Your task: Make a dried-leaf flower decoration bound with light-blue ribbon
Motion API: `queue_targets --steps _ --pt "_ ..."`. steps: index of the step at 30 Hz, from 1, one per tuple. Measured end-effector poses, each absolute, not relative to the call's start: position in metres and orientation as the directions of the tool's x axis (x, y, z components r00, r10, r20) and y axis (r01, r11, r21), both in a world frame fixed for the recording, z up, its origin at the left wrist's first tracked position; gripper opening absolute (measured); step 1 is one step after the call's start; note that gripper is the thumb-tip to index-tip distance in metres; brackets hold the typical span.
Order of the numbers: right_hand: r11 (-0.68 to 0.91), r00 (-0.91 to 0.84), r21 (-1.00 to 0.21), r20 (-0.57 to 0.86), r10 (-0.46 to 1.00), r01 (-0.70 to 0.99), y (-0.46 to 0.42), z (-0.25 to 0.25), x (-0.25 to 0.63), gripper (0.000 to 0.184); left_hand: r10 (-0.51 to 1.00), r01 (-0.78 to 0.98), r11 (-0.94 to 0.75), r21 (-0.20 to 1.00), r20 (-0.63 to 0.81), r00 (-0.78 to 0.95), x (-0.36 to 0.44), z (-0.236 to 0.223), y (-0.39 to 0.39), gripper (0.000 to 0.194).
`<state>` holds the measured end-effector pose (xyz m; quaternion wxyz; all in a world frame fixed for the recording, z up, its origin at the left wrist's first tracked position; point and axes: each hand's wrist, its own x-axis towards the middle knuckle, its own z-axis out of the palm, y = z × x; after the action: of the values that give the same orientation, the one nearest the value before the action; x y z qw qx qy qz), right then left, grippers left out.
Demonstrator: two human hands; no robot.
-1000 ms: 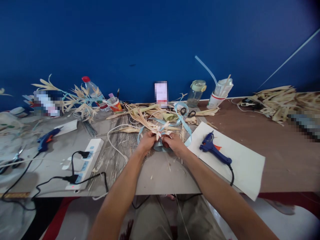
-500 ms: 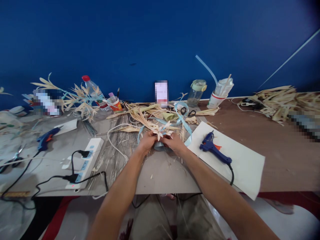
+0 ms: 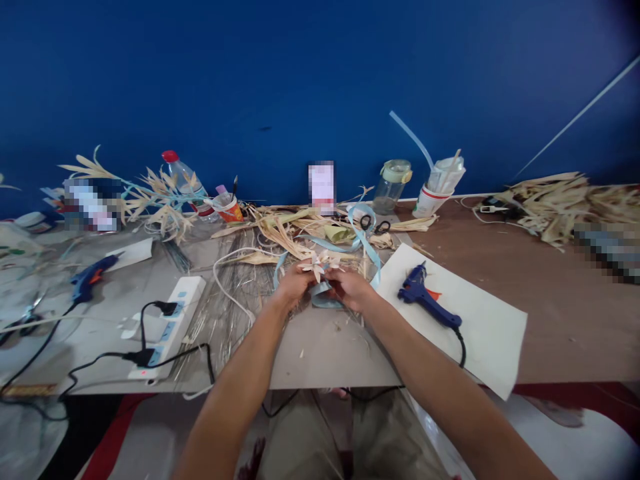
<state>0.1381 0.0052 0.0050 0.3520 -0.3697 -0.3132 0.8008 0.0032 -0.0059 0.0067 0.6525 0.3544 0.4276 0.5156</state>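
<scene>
Both hands work close together over the middle of the table. My left hand [image 3: 294, 285] is closed on a spray of pale corn-husk flowers [image 3: 317, 268], its stem mostly hidden by the fingers. My right hand [image 3: 353, 289] is closed at the other side of the flowers, its fingertips on a light blue ribbon [image 3: 327, 297] that loops just below the blossoms. More of this ribbon curls up behind my right hand. Loose dried husks [image 3: 285, 230] lie just beyond my hands.
On white card at right rests a blue glue gun [image 3: 429, 297]; a second glue gun [image 3: 93, 277] lies left. A power strip [image 3: 170, 330] with black cords stands left of my arms. Black-handled scissors [image 3: 375, 225], a phone [image 3: 322, 188] and a jar [image 3: 392, 187] are at the back.
My right hand has shifted slightly right and its fingers have loosened from the left hand's, so more blue ribbon shows between them. My left hand stays on the flowers.
</scene>
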Motion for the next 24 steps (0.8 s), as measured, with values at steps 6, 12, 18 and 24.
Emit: queue_targets --steps 6,12,18,24 --pt "-0.817 -0.729 -0.487 -0.43 0.532 -0.308 0.011 0.004 0.149 0.001 0.986 -0.309 0.156 0.938 -0.129 0.105 0.002 0.005 -0.006 0.016" --pt "-0.843 -0.78 -0.446 -0.393 0.487 -0.302 0.008 0.004 0.15 0.005 0.989 -0.312 0.141 0.94 -0.119 0.089 0.0 0.003 -0.005 0.015" --pt "-0.812 -0.728 -0.459 -0.404 0.553 -0.362 0.005 0.002 0.145 0.013 0.987 -0.333 0.161 0.929 -0.144 0.074 -0.001 0.004 -0.006 0.018" --pt "-0.775 -0.665 -0.475 -0.422 0.616 -0.417 0.002 0.003 0.142 0.023 0.987 -0.327 0.162 0.931 -0.151 0.058 -0.001 0.004 -0.005 0.02"
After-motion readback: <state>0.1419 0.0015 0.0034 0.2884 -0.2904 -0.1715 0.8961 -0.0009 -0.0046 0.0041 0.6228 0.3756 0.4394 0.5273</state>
